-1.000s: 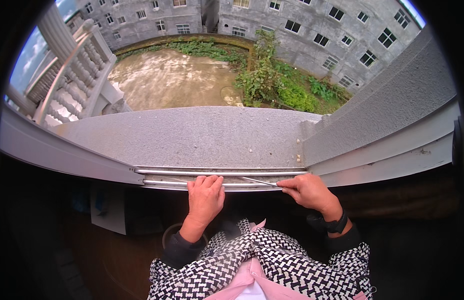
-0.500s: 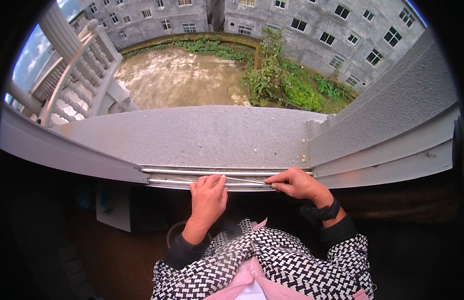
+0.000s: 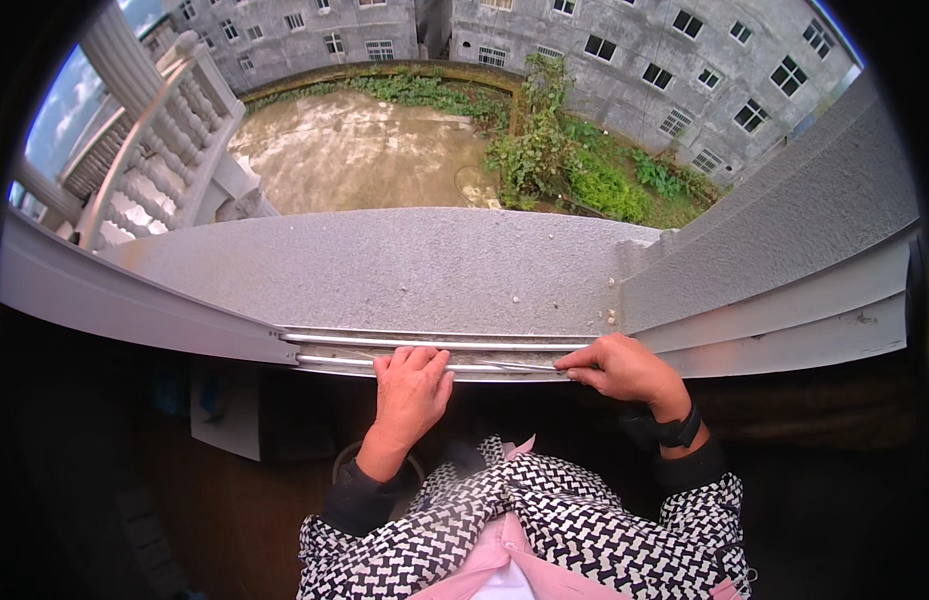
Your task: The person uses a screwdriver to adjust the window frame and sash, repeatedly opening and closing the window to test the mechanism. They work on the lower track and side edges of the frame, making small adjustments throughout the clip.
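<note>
My right hand (image 3: 625, 372) pinches the end of a thin grey rod-like strip (image 3: 525, 367) at the right part of the sliding-window track (image 3: 330, 362). The strip runs leftward from my fingertips, low along the track's groove. What kind of piece it is, I cannot make out. My left hand (image 3: 413, 385) lies over the near rail left of it, fingers stretched across the track and fingertips at the groove. Nothing shows in that hand, though the undersides of its fingers are hidden.
Beyond the track lies a rough grey outer ledge (image 3: 405, 265). Window frame pieces (image 3: 145, 290) flank it left and right. A white balustrade (image 3: 170, 140) stands outside at the left, above a concrete yard (image 3: 355, 150). Below the sill, a white panel (image 3: 225, 415) shows in the dark room.
My right hand has moved right along the track with the strip's end. My left hand has shifted slightly left, and the strip now lies flatter and apart from it.
</note>
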A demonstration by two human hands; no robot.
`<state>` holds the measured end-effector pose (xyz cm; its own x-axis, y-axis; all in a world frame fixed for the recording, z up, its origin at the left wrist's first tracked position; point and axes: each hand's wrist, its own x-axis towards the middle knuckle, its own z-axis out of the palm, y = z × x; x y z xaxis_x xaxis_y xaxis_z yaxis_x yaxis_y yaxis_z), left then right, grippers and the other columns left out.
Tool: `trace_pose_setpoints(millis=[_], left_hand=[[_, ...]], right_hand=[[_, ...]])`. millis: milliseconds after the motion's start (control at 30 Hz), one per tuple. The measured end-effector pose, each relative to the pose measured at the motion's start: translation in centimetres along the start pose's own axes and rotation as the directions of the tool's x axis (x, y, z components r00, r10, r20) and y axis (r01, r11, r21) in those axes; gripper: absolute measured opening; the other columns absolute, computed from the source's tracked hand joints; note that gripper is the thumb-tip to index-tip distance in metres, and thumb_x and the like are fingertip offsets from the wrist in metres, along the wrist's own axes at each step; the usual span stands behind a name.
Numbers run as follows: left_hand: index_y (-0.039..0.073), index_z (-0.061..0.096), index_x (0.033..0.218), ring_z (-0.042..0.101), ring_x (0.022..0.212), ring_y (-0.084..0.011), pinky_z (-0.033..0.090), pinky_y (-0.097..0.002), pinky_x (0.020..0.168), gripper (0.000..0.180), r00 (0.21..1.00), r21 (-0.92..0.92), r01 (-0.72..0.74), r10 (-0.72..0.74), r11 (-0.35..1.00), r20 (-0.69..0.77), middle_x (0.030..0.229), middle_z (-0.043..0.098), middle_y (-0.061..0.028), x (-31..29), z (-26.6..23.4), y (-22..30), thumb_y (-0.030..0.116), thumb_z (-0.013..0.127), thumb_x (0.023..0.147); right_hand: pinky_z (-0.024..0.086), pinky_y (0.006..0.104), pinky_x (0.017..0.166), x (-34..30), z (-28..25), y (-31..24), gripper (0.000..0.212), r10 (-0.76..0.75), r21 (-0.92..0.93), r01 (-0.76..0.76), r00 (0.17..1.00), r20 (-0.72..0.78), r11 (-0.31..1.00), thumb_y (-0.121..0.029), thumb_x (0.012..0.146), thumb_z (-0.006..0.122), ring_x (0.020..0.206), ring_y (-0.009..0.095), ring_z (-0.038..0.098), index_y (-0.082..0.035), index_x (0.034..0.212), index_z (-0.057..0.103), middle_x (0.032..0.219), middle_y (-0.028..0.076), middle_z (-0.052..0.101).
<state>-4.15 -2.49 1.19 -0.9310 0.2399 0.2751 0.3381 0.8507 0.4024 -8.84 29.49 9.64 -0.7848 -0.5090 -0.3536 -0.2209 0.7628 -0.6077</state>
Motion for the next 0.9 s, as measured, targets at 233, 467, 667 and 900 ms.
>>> trace_pose_setpoints(millis=[233, 467, 667, 900], left_hand=[[0.014, 0.065, 0.137, 0.057, 0.121, -0.0278, 0.038, -0.0422, 0.098, 0.055, 0.959, -0.005, 0.038, -0.038, 0.999, -0.281, 0.134, 0.063, -0.0116, 1.9, -3.6, 0.1, 0.016, 0.078, 0.084], [0.011, 0.073, 0.114, 0.061, 0.101, -0.0257, 0.041, -0.0407, 0.090, 0.033, 0.963, -0.070, -0.074, 0.052, 0.995, -0.265, 0.107, 0.065, -0.0060, 3.1, -3.5, 0.1, 0.008, 0.076, 0.081], [0.012, 0.074, 0.109, 0.061, 0.098, -0.0252, 0.040, -0.0417, 0.089, 0.031, 0.990, -0.064, -0.020, 0.011, 0.998, -0.138, 0.102, 0.064, -0.0047, 0.9, -0.2, -1.0, 0.009, 0.078, 0.078], [0.010, 0.075, 0.110, 0.061, 0.095, -0.0255, 0.040, -0.0394, 0.088, 0.038, 0.969, -0.083, -0.108, 0.086, 0.991, -0.230, 0.102, 0.064, -0.0047, 0.0, 0.7, -1.8, 0.001, 0.075, 0.073]], right_hand=[[0.050, 0.0270, 0.067, 3.1, 1.0, -1.0, 0.026, 0.042, 0.513, 0.038, 0.989, -0.143, 0.857, -0.013, 0.097, 0.070, 0.071, 0.010, 0.063, -0.007, 0.123, 0.075, 0.082, 0.005, 0.074], [0.045, 0.0199, 0.056, -0.3, -0.8, -0.9, 0.044, 0.205, 0.634, 0.240, 0.813, -0.545, 0.735, -0.020, 0.103, 0.068, 0.064, 0.004, 0.053, -0.004, 0.143, 0.061, 0.085, -0.001, 0.064], [0.043, 0.0221, 0.062, -2.4, 3.2, 0.3, 0.028, 0.375, 0.507, -0.100, 0.794, -0.477, 0.856, -0.011, 0.094, 0.077, 0.068, 0.005, 0.051, 0.000, 0.116, 0.063, 0.078, -0.002, 0.057], [0.050, 0.0367, 0.077, -3.5, 7.0, 1.8, 0.023, 0.333, 0.290, -0.201, 0.775, -0.537, 0.936, -0.003, 0.088, 0.073, 0.085, 0.031, 0.063, 0.000, 0.106, 0.060, 0.098, 0.015, 0.063]])
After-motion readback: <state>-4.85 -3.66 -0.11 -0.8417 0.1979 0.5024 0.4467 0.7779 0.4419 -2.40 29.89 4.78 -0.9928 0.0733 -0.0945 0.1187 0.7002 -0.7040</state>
